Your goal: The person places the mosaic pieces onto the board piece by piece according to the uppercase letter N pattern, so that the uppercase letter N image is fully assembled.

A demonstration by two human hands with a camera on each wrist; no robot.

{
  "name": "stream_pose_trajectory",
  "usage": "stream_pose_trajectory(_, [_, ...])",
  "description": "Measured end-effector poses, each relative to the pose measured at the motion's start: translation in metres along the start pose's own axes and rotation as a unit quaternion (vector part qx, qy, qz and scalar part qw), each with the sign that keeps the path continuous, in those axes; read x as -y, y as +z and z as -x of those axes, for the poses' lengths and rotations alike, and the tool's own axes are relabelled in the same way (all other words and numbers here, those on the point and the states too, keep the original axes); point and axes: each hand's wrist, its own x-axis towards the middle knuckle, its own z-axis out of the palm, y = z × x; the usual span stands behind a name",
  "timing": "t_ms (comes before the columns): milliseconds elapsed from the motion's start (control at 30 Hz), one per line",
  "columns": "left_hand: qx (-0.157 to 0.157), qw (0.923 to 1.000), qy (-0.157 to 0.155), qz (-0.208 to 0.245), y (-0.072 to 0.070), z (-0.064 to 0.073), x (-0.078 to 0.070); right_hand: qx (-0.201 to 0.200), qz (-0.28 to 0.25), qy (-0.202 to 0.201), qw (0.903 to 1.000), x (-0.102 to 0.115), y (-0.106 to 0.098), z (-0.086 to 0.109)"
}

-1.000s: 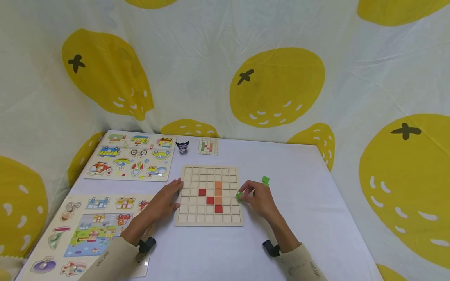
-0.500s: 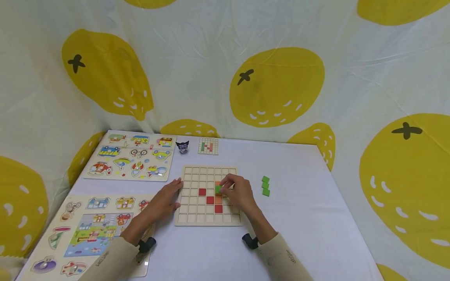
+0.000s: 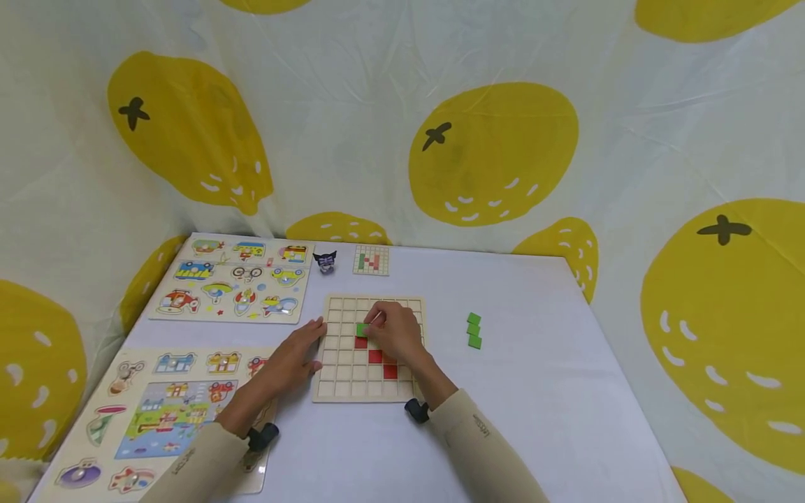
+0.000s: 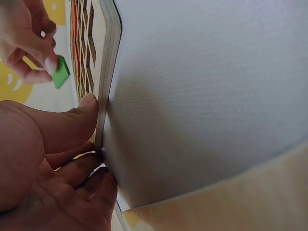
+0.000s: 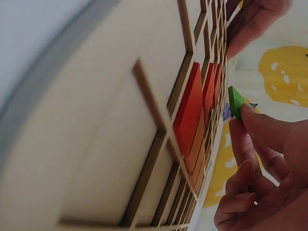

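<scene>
In the head view, a wooden grid board (image 3: pixel 333 391) lies on the white table with red tiles (image 3: pixel 375 356) in a diagonal. My right hand (image 3: pixel 396 332) is over the board and pinches a green square tile (image 3: pixel 362 330) between thumb and finger. The right wrist view shows this green tile (image 5: pixel 235 102) raised off the grid, with orange tiles (image 5: pixel 196 144) beside a red one; my hand hides the orange tiles in the head view. My left hand (image 3: pixel 291 360) rests against the board's left edge, its thumb (image 4: pixel 72 122) touching the rim.
Three green tiles (image 3: pixel 474 330) lie right of the board. Behind it stand a small dark figurine (image 3: pixel 325 262) and a small card (image 3: pixel 371 260) with a coloured grid pattern. Two vehicle puzzle boards, one far (image 3: pixel 229 279) and one near (image 3: pixel 107 377), lie at the left.
My right hand has carried the green tile leftward from the board's right edge, across the orange tiles, to above the leftmost red tile. The left hand stays at the board's edge.
</scene>
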Motion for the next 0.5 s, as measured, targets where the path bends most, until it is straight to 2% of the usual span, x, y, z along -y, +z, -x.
stream_pose_trajectory(267, [0.001, 1.0, 0.006, 0.003, -0.001, 0.0, 0.002, 0.015, 0.029, -0.001, 0.9995, 0.012, 0.014, -0.017])
stream_pose_trajectory(500, [0.001, 1.0, 0.006, -0.005, 0.001, -0.002, 0.003, 0.028, 0.041, 0.013, 0.9987, 0.021, 0.019, -0.022])
